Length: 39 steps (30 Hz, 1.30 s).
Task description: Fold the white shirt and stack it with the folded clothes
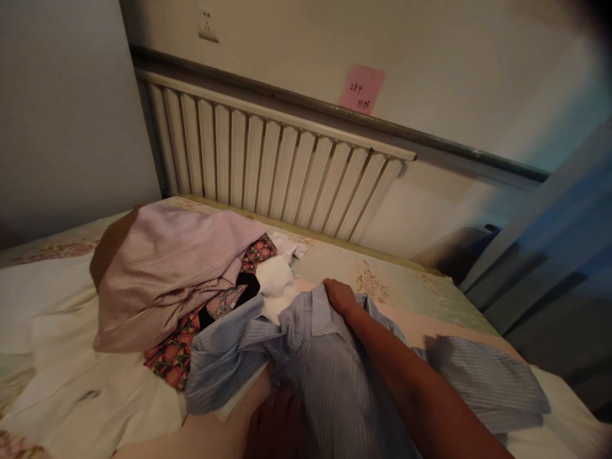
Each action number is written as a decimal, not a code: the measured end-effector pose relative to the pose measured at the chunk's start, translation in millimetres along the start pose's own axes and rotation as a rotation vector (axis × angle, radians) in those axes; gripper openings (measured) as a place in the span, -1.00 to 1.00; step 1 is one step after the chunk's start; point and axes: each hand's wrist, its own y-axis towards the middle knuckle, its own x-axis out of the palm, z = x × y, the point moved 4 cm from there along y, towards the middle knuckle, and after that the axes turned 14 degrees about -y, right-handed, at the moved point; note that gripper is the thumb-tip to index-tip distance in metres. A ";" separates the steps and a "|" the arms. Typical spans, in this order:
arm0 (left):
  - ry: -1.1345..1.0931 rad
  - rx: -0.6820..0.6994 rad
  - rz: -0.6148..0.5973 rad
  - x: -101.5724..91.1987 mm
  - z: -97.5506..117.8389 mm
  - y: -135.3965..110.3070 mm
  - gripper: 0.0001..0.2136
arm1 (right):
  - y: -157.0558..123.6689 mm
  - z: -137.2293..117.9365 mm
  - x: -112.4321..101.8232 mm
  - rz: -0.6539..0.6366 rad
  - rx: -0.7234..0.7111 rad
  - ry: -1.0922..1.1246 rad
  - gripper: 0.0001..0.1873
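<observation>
A blue-and-white striped shirt point(329, 366) lies spread on the bed, its collar toward the wall and one sleeve out to each side. My right hand point(340, 296) is closed on the shirt beside its collar. Low in the view, my left hand point(275, 424) rests at the shirt's left edge in deep shadow; how its fingers are bent is too dark to make out. Left of the shirt lies a pale pink garment point(167, 268), with a red-and-black floral cloth point(174, 354) partly under it. A crumpled white cloth point(276, 284) sits just beyond the collar.
The bed point(325, 261) has a floral-patterned cover. White cloth point(95, 382) lies at the left. Along the wall behind runs a white radiator point(282, 166), with a pink paper note point(362, 89) above it. Blue curtains point(549, 274) hang at the right.
</observation>
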 end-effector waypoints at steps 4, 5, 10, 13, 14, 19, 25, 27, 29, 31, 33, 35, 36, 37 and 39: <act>-0.013 -0.010 -0.033 -9.2 4.4 -1.6 -0.68 | -7.1 0.2 -10.9 0.034 -0.009 -0.029 -0.71; -0.018 -0.011 -0.040 -11.4 5.6 -1.6 -0.67 | -9.2 1.5 -15.7 0.050 0.000 -0.031 -0.68; -0.039 -0.016 -0.078 -18.9 9.3 1.8 -0.70 | -27.7 -4.3 -39.8 0.139 0.045 0.001 -0.58; -0.045 -0.032 -0.091 -21.4 11.1 1.6 -0.70 | -39.0 -26.7 -47.2 0.142 -0.025 0.056 -0.62; -0.045 -0.040 -0.093 -22.1 11.9 1.0 -0.70 | -40.7 -36.3 -48.5 0.131 -0.064 0.076 -0.65; -0.044 -0.083 -0.105 -22.7 16.1 0.3 -0.70 | -27.9 -74.6 -50.9 0.053 -0.185 0.158 -0.67; -0.054 -0.125 -0.129 -20.7 17.0 4.5 -0.73 | -8.5 -86.6 -44.1 -0.004 -0.153 0.247 -0.70; -0.060 -0.127 -0.137 -21.0 17.1 4.4 -0.68 | -7.9 -86.7 -41.4 0.023 -0.100 0.279 -0.69; -0.068 -0.122 -0.149 -21.8 17.7 3.9 -0.64 | -9.1 -87.0 -38.9 0.061 -0.040 0.310 -0.66; -0.069 -0.116 -0.162 -23.5 19.2 3.4 -0.62 | -11.7 -88.2 -37.1 0.090 -0.001 0.342 -0.65; -0.065 -0.111 -0.172 -26.3 21.7 2.6 -0.60 | -16.7 -89.7 -37.3 0.115 0.007 0.377 -0.64; -0.054 -0.107 -0.167 -30.3 25.4 1.6 -0.60 | -26.3 -90.8 -40.8 0.142 -0.012 0.414 -0.61; -0.049 -0.106 -0.158 -32.6 27.4 1.0 -0.60 | -33.4 -91.0 -43.7 0.158 -0.027 0.430 -0.59; -0.044 -0.105 -0.148 -35.0 29.4 0.5 -0.60 | -42.5 -90.8 -47.1 0.174 -0.045 0.444 -0.56; -0.036 -0.106 -0.130 -39.1 32.5 -0.1 -0.59 | -66.4 -89.5 -54.1 0.204 -0.076 0.463 -0.52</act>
